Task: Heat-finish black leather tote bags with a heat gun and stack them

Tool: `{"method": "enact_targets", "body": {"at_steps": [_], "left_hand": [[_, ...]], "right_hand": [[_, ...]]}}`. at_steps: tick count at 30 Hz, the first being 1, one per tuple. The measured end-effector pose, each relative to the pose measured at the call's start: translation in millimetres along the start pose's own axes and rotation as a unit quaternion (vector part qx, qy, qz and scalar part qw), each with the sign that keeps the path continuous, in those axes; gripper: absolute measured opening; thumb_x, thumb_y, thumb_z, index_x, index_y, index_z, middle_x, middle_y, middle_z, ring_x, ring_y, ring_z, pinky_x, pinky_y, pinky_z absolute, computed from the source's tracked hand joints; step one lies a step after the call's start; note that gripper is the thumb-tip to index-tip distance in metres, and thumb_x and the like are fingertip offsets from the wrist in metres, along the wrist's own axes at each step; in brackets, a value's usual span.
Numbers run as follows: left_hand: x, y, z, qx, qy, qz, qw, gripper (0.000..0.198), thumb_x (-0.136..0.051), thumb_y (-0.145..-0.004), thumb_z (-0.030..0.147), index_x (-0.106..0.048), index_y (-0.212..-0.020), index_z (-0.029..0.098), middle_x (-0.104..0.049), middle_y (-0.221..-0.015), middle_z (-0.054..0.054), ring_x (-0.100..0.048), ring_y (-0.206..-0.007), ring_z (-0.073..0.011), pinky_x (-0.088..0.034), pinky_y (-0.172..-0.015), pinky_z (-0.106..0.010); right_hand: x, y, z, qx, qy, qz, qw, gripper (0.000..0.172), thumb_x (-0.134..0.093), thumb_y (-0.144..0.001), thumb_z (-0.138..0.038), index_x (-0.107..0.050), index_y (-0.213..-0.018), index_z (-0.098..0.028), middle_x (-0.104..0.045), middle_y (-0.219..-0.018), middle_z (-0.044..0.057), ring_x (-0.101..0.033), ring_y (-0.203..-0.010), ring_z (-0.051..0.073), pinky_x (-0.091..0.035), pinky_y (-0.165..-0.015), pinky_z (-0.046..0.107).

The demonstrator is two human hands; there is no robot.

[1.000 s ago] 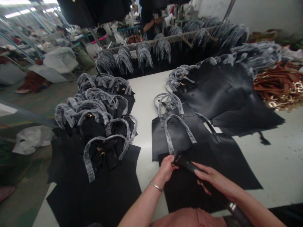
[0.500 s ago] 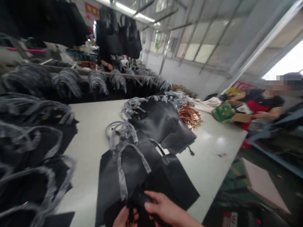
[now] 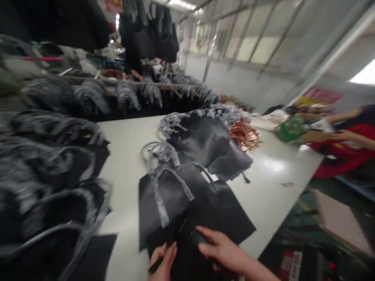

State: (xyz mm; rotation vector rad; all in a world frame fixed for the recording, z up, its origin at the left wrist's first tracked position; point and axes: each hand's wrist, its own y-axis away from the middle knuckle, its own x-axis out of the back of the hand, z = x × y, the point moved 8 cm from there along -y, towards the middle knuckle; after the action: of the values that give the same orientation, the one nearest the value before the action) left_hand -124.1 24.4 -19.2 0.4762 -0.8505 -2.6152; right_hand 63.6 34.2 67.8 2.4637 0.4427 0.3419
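Note:
Low in the view, over a flat black bag panel (image 3: pixel 164 195) with a plastic-wrapped handle (image 3: pixel 159 191), both my hands work close together. My left hand (image 3: pixel 162 261) is closed, pinching a narrow black strap (image 3: pixel 155 265). To its right, my right hand (image 3: pixel 222 248) is closed around a dark, rounded object (image 3: pixel 199 237) whose kind I cannot make out against the black panels. More black panels with wrapped handles lie under and just beyond my hands.
Black panels with wrapped handles (image 3: pixel 58 156) are piled at the left. Farther back on the white table (image 3: pixel 125 144) lie a stack of black panels (image 3: pixel 202 144) and a brown strap bundle (image 3: pixel 244 134). Another person's arms (image 3: pixel 351 134) are at the right, by a green box (image 3: pixel 290 128).
The view has turned, so the table things sit farther right and slightly higher in the picture. My hands are a little farther apart, both still low over the black panels.

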Motion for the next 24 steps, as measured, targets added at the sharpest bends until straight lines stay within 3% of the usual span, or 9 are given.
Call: {"method": "enact_targets", "body": {"at_steps": [3,8,15,24], "left_hand": [[13.6,10.1,15.7,-0.127,0.040,-0.011,0.991,0.033,-0.074,-0.071,0.034,-0.047,-0.064,0.018,-0.064,-0.093,-0.002,-0.062,-0.092,-0.0186,-0.050,-0.083,-0.031],[12.7,12.8,27.3,-0.187,0.051,-0.001,0.981,0.024,-0.065,-0.079,0.029,-0.047,-0.071,0.018,-0.065,-0.103,-0.006,-0.061,-0.090,-0.0164,-0.047,-0.081,-0.029],[6.8,16.8,26.5,-0.173,0.110,-0.029,0.978,0.025,-0.068,-0.078,0.027,-0.046,-0.070,0.018,-0.066,-0.093,-0.005,-0.061,-0.087,-0.0163,-0.045,-0.082,-0.030],[0.6,12.2,18.4,-0.125,0.167,-0.036,0.977,0.026,-0.073,-0.072,0.025,-0.048,-0.068,0.017,-0.064,-0.087,-0.003,-0.060,-0.082,-0.0143,-0.046,-0.078,-0.027]], "right_hand": [[-6.0,4.8,-6.6,-0.018,-0.024,-0.027,0.999,0.074,-0.060,-0.079,-0.053,-0.040,-0.143,-0.021,-0.054,-0.068,-0.004,-0.047,-0.046,0.008,-0.039,-0.044,0.021],[-17.8,-1.6,-5.8,-0.058,-0.041,-0.078,0.994,0.085,-0.061,-0.076,-0.059,-0.034,-0.146,-0.018,-0.053,-0.067,-0.004,-0.049,-0.046,0.009,-0.039,-0.044,0.022],[-27.3,-3.6,-7.0,-0.086,-0.089,-0.116,0.986,0.071,-0.058,-0.083,-0.051,-0.037,-0.144,-0.022,-0.059,-0.069,-0.002,-0.050,-0.043,0.008,-0.037,-0.042,0.020],[-27.5,-10.4,-11.5,-0.100,-0.114,-0.098,0.984,0.068,-0.060,-0.084,-0.048,-0.039,-0.142,-0.020,-0.059,-0.067,-0.001,-0.051,-0.043,0.009,-0.038,-0.040,0.019]]}}
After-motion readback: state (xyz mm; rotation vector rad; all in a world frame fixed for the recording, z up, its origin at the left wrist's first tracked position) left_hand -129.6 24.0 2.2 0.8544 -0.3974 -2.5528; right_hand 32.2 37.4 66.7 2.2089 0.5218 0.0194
